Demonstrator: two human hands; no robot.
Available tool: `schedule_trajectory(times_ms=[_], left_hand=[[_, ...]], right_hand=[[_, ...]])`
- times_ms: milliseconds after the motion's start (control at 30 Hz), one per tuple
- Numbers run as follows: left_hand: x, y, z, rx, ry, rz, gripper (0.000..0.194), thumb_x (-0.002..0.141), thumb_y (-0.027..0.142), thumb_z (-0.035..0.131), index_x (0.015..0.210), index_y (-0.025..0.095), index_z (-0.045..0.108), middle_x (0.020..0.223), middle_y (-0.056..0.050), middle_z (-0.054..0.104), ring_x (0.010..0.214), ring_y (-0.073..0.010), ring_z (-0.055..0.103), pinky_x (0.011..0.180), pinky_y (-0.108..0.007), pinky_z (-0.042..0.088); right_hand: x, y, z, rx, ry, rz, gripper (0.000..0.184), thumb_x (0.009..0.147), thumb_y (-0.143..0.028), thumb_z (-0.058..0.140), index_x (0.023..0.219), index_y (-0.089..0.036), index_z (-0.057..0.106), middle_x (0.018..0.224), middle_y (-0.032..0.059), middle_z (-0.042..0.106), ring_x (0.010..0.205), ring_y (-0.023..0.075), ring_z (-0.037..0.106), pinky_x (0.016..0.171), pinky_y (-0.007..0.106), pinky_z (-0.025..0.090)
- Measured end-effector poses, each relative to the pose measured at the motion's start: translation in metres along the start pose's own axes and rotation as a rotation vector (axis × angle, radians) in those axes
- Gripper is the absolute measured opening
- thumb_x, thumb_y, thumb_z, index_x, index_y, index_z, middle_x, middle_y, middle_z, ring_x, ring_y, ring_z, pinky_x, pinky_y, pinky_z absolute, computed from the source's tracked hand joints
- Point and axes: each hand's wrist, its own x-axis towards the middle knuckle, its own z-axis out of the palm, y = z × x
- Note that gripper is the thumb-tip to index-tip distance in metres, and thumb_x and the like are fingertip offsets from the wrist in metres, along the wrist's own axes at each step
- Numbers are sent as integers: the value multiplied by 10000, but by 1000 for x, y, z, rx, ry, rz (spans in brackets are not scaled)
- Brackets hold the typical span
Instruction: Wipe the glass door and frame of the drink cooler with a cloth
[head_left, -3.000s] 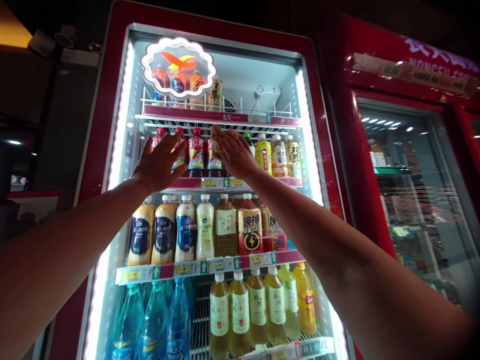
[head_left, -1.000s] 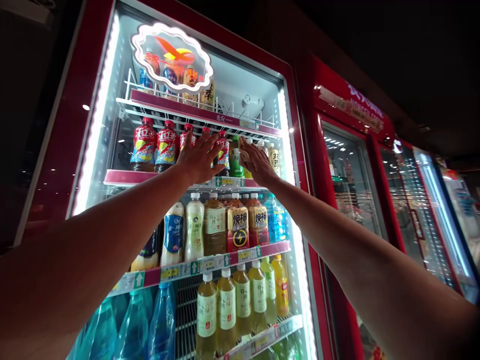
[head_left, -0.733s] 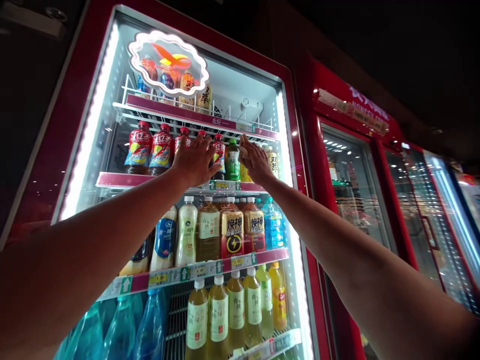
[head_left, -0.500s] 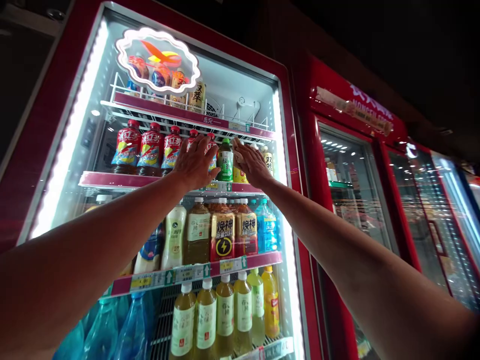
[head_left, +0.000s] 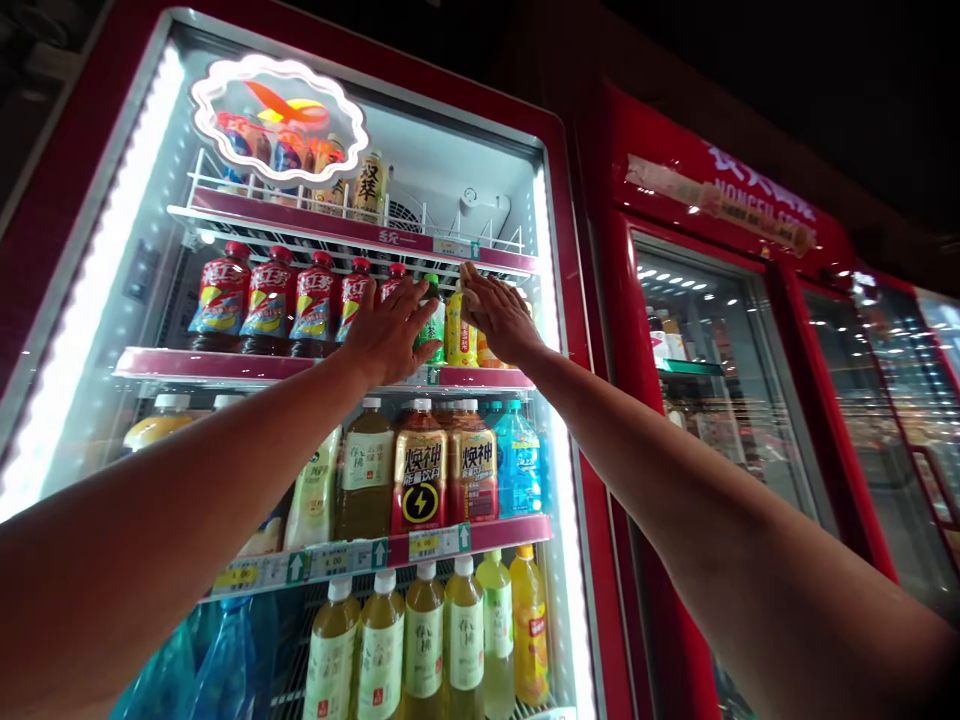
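Observation:
My left hand (head_left: 386, 335) lies flat with its fingers spread on the glass door (head_left: 480, 190) of a lit red drinks fridge, in front of the second shelf's red-labelled bottles (head_left: 262, 300). My right hand (head_left: 499, 315) is pressed against the same glass just to its right, with a small pale cloth (head_left: 469, 277) pinned under its fingertips. A green bottle (head_left: 433, 325) and a yellow one (head_left: 459, 335) show between the two hands, behind the glass. The door is closed.
Lower shelves hold tea, energy-drink and blue water bottles (head_left: 420, 480). A glowing cloud-shaped logo (head_left: 279, 118) sits at the door's top left. More red fridges (head_left: 720, 400) with glass doors stand to the right. The surroundings are dark.
Both hands have slid right along the glass from the door's middle towards its right side, the cloth staying under my right fingers. My view has shifted so the fridge looks more slanted.

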Motion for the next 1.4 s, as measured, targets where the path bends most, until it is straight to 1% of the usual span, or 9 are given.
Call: schedule_trajectory(times_ms=[233,400,500,600,700,933,1133,1300,1400], left_hand=[[2,7,-6,94,43,-12,531,1031,456,407,1443,147,533,1657,-202,382,1540,-372,338,1252,-664,165],[18,21,-8,129,123,-44,434,987,405,465,1246,90,615,1434,-249,563,1396,-413,482,1206,-605,288],[29,31,-4,97,149,-52,489,997,416,450,1333,80,566,1500,-251,507,1461,-408,421,1214,-584,287],[34,39,6,65,108,3,602,1023,488,402,1525,157,429,1691,-195,313,1589,-364,239,1268,-611,167],[35,43,16,60,40,2,677,1027,552,369,1603,198,338,1736,-163,227,1622,-342,155,1284,-626,70],[38,58,17,95,42,-98,719,1036,605,269,1572,143,395,1714,-185,278,1615,-339,187,1279,-621,83],[40,69,18,103,106,-126,725,1027,654,193,1483,158,461,1661,-203,370,1568,-346,280,1256,-615,150],[48,81,15,130,102,-178,764,1017,667,182,1404,92,504,1585,-269,413,1518,-423,317,1204,-665,215],[53,89,13,104,78,-253,754,1023,633,213,1463,77,470,1558,-286,424,1502,-443,327,1200,-697,207]], right_hand=[[-25,11,-3,6,-5,-75,548,1083,-321,297,1626,-299,368,1687,-19,407,1572,261,345,1311,532,279],[-21,35,-8,-14,-5,-46,522,1086,-329,320,1593,-263,423,1693,1,395,1566,268,354,1302,529,295],[-16,42,-7,-19,17,-31,512,1087,-336,330,1572,-229,453,1689,25,403,1566,264,354,1305,516,287],[-24,41,-8,2,20,-52,518,1090,-328,316,1575,-203,448,1682,47,415,1573,252,343,1316,510,265],[-36,42,-13,22,-11,-88,520,1087,-316,322,1590,-230,425,1692,30,398,1582,245,327,1318,521,263],[-31,67,-25,-5,-34,-22,527,1092,-353,349,1600,-230,413,1683,38,413,1580,258,337,1321,506,277],[-53,72,-28,-34,-45,-41,534,1081,-342,408,1606,-244,406,1685,17,410,1592,256,310,1327,486,276],[-46,82,-38,-42,-73,0,541,1072,-332,430,1602,-227,413,1694,32,392,1587,275,322,1321,517,267],[-42,84,-40,-47,-63,49,547,1069,-303,418,1612,-243,395,1698,23,386,1597,275,299,1323,530,248]])
